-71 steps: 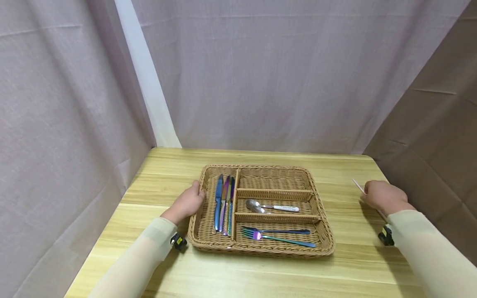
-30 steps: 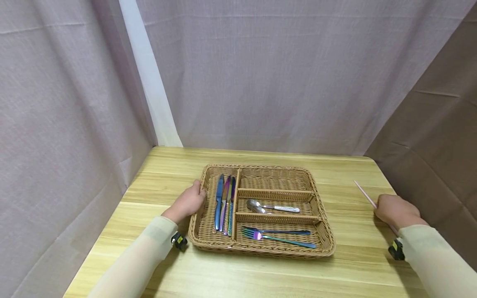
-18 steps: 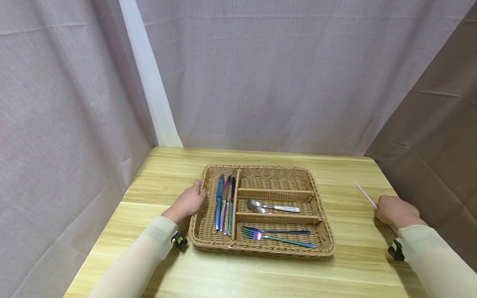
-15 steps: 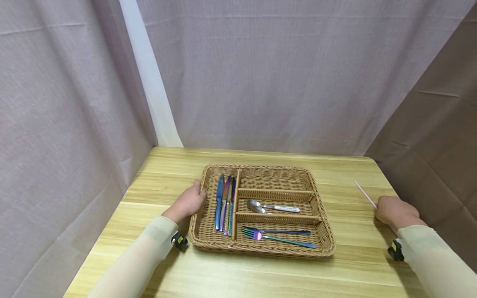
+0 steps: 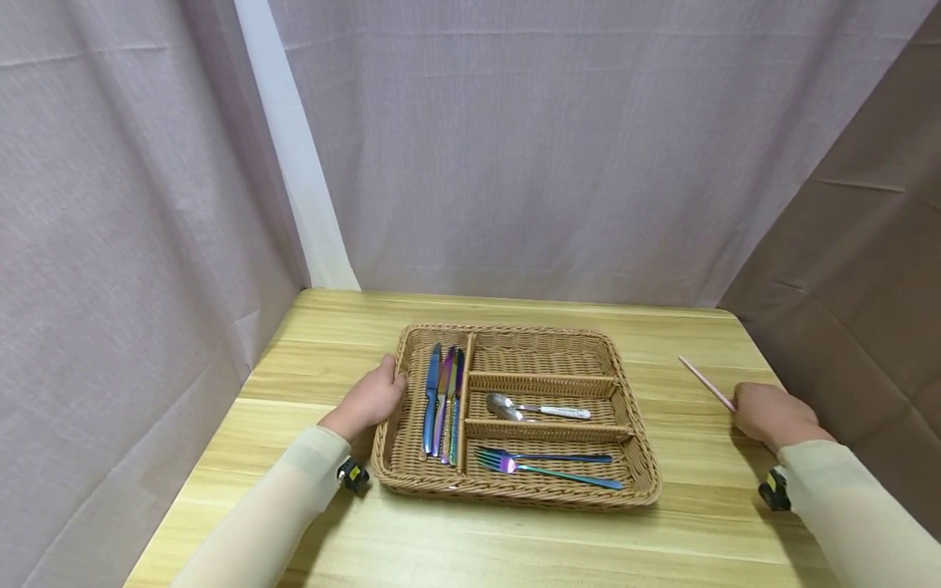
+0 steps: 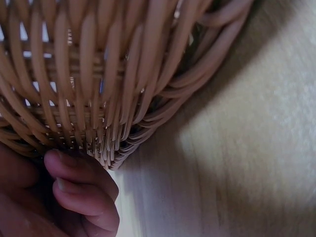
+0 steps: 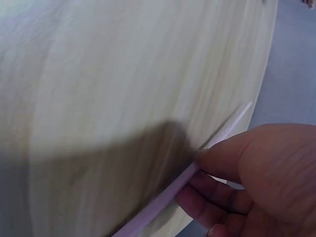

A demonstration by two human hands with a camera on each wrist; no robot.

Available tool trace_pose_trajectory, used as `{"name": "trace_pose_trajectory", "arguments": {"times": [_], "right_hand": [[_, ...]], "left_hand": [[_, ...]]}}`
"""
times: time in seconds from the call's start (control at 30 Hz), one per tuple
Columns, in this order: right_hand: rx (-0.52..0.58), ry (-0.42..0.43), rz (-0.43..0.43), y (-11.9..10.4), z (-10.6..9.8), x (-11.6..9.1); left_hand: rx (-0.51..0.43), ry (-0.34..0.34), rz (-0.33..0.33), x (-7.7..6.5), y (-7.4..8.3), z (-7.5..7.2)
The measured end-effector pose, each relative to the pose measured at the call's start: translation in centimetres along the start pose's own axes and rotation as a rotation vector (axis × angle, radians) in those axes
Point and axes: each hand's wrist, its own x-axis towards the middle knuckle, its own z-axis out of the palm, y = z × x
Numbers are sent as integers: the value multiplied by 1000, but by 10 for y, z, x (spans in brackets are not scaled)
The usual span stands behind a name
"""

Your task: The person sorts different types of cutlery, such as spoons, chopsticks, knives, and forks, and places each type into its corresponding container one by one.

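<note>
My left hand [image 5: 371, 398] grips the left rim of a wicker cutlery tray [image 5: 551, 496]; in the left wrist view its curled fingers [image 6: 89, 197] sit against the woven side. At the right of the table my right hand [image 5: 778, 415] pinches a slim pink chopstick [image 5: 707, 384] between thumb and fingers. The right wrist view has the chopstick [image 7: 163, 200] slanting low over the wood, close to its own shadow. Several knives [image 5: 431, 408] stand lengthwise in the tray's left compartment. Spoons [image 5: 564, 412] lie in the middle one, and two forks [image 5: 566, 474] in the front one.
The tray's back right compartment [image 5: 540, 359] shows bare weave. A wooden table [image 5: 529, 547] lies under everything, its right edge near my right hand. Grey curtains [image 5: 515, 163] hang behind and to the left, a brown one [image 5: 867, 269] on the right.
My right hand first moved right and nearer to me with the chopstick. Over the last half second it shifted slightly left, and the chopstick's tip swung left. Left hand and tray stayed put.
</note>
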Motion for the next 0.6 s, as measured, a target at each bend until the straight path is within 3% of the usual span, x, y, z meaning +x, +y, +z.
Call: {"name": "trace_pose_trajectory", "arguments": {"times": [0.27,0.6], "right_hand": [[-28,103,-133,-8,-4,12],[-101,218,-305,-71,-40,8]], "left_hand": [[-11,-10,-1,1,0,0],[-6,1,0,0,0,0]]}}
